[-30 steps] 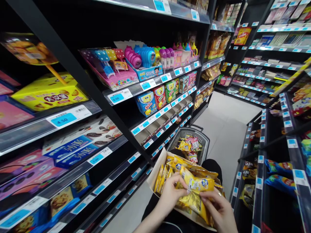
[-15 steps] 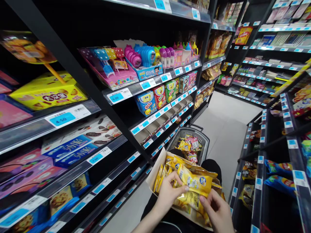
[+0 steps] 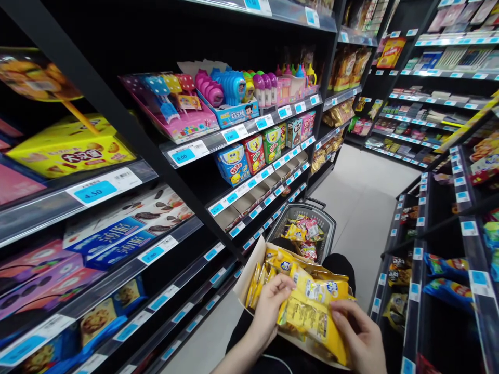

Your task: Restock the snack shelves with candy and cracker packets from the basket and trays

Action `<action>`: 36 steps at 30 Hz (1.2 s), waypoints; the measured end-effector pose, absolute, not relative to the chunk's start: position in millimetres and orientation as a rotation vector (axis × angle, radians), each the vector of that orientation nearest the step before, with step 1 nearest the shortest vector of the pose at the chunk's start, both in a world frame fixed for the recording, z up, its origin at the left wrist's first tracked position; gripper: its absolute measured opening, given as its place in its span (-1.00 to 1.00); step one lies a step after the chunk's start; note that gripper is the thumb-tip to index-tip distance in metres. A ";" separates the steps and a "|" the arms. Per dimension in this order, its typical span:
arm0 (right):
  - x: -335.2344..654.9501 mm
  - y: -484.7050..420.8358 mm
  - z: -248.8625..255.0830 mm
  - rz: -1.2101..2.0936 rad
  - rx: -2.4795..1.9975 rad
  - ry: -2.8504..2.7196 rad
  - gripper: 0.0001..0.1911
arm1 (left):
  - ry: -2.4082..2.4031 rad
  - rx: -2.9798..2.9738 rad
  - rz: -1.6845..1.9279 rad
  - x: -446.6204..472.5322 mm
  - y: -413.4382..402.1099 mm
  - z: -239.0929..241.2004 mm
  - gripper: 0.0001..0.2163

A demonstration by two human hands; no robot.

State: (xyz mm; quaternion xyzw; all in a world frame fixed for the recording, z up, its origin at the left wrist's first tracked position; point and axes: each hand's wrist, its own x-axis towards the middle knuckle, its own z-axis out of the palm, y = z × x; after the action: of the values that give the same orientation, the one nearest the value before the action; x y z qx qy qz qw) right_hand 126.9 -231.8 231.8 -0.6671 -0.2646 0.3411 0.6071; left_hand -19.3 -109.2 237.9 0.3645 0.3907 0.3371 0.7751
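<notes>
A yellow snack packet with printed text lies face-up between my two hands. My left hand is closed on its left edge, fingers curled. On the other side, my right hand pinches the packet's right edge between thumb and fingers. Beneath it is an open cardboard box, resting on my lap and filled with several similar yellow packets. My hands and the held packet hide part of the box's contents.
Past my knees, a grey shopping basket on the floor holds several small snack packets. Shelves of boxed sweets and toys rise on the left. Low racks with bagged snacks flank the right; a tiled aisle runs ahead.
The held packet has been turned and spread flatter, so more of its printed text shows. My right hand has moved slightly to the right along with its edge.
</notes>
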 end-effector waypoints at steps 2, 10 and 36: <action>133.3 -234.6 235.5 0.849 -1.532 -0.515 -0.77 | 0.824 0.696 0.635 -21.7 -109.5 238.8 -0.83; 131.1 -238.4 268.3 1.109 -1.190 -0.148 -0.72 | 0.675 1.386 0.605 -37.5 -104.5 247.9 -0.78; 127.5 -218.2 252.2 1.112 -1.398 -0.366 -0.58 | 0.550 0.914 0.311 -6.1 -109.3 264.0 -0.50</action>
State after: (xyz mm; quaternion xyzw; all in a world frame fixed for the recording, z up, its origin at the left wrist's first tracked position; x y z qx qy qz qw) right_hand 127.5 -218.2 252.2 -0.6060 -0.1586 0.4823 0.6124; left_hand -6.1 -109.3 264.0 0.4338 0.2610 0.1478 0.8496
